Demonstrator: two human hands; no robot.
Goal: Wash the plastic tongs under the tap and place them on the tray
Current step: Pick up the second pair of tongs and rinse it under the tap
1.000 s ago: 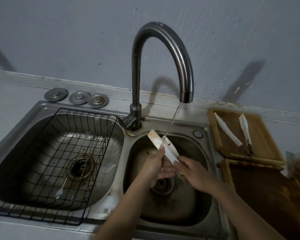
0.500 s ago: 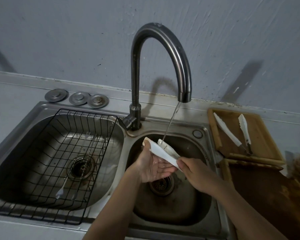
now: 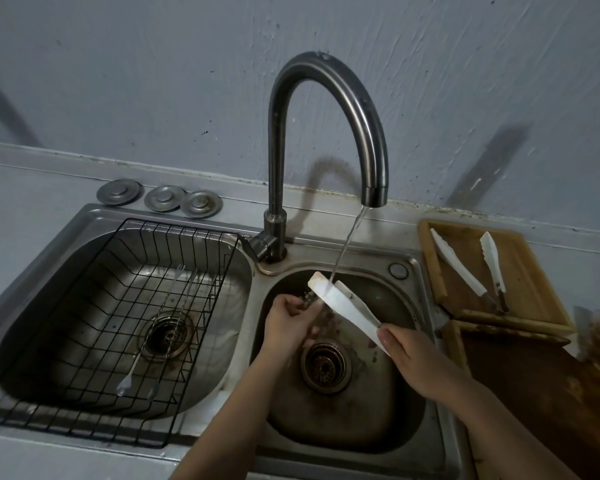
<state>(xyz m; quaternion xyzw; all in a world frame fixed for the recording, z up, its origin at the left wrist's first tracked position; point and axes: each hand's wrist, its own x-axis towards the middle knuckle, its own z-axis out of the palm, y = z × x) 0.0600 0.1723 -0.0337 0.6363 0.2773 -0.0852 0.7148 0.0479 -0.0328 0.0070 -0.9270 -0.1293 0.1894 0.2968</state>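
Note:
White plastic tongs (image 3: 343, 306) hang over the right sink basin (image 3: 347, 420) with their spread tips under the water stream from the tap (image 3: 326, 133). My right hand (image 3: 420, 362) grips the tongs at their hinge end. My left hand (image 3: 288, 323) is cupped just below and left of the tips, fingers loosely curled, holding nothing; water splashes beside it. A wooden tray (image 3: 527, 271) lies on the counter to the right of the sink, and a second pair of white tongs (image 3: 459, 270) lies spread on it.
The left basin holds a black wire rack (image 3: 94, 344) with long metal cutlery (image 3: 129, 386) in it. Three metal drain covers (image 3: 160, 199) sit behind it. A darker wooden board (image 3: 534, 403) lies in front of the tray. The wall is close behind the tap.
My left hand has come off the tongs and dropped just below them. The tongs' tips have shifted slightly right, staying under the running water. My right hand keeps its grip.

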